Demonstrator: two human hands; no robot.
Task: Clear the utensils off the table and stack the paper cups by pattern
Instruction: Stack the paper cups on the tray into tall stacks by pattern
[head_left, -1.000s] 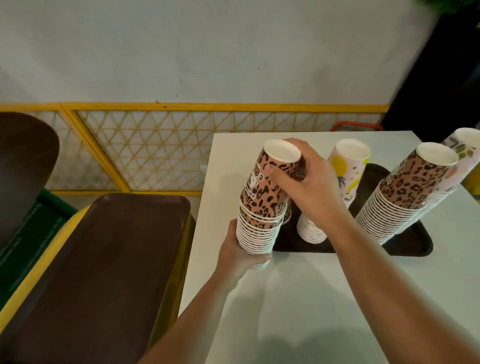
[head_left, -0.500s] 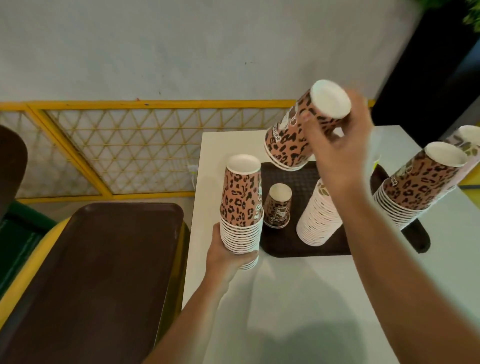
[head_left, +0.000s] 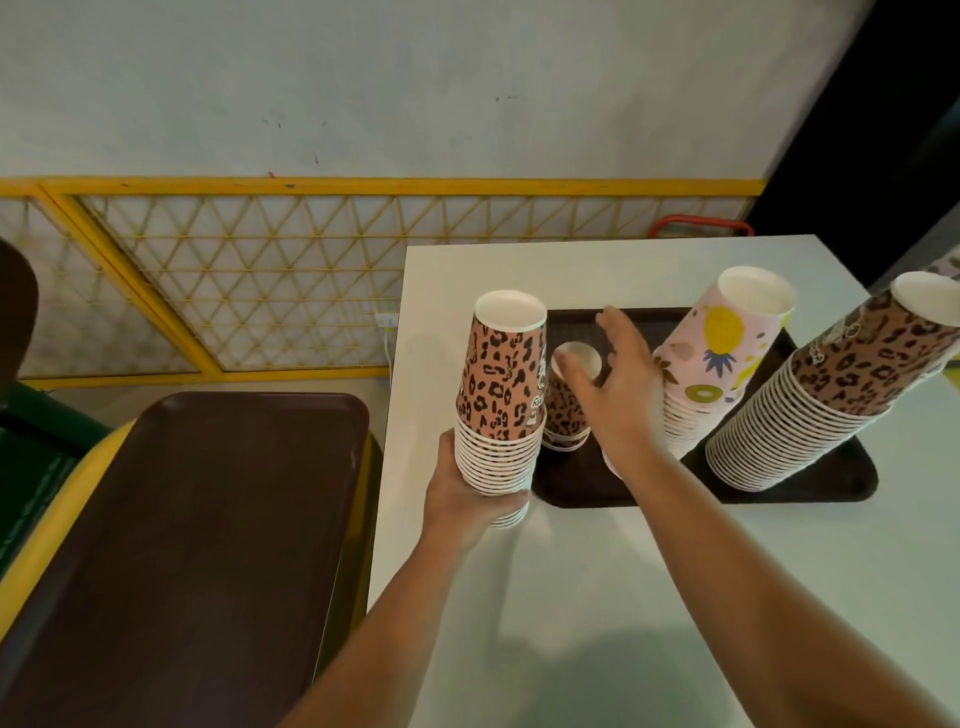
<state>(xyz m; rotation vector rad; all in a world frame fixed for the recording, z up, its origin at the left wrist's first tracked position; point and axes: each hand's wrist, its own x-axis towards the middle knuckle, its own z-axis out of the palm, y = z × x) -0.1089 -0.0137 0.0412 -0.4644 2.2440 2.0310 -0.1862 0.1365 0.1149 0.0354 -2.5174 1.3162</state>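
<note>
My left hand grips the bottom of an upside-down stack of leopard-print paper cups at the table's left edge. My right hand hovers with fingers spread and holds nothing, just above and right of a single leopard cup standing upside down on the brown tray. On the tray behind my right hand leans a pink fruit-print stack. A tall leopard-print stack leans at the tray's right end.
The white table ends close to the left of the held stack. A second brown tray lies on a yellow-edged surface to the left. Another cup stack peeks in at the right edge. A yellow lattice fence runs behind.
My right hand lifted several leopard cups off the left stack, raised them, and now holds none; it has come down, fingers spread, to the single cup on the tray. The left stack is shorter.
</note>
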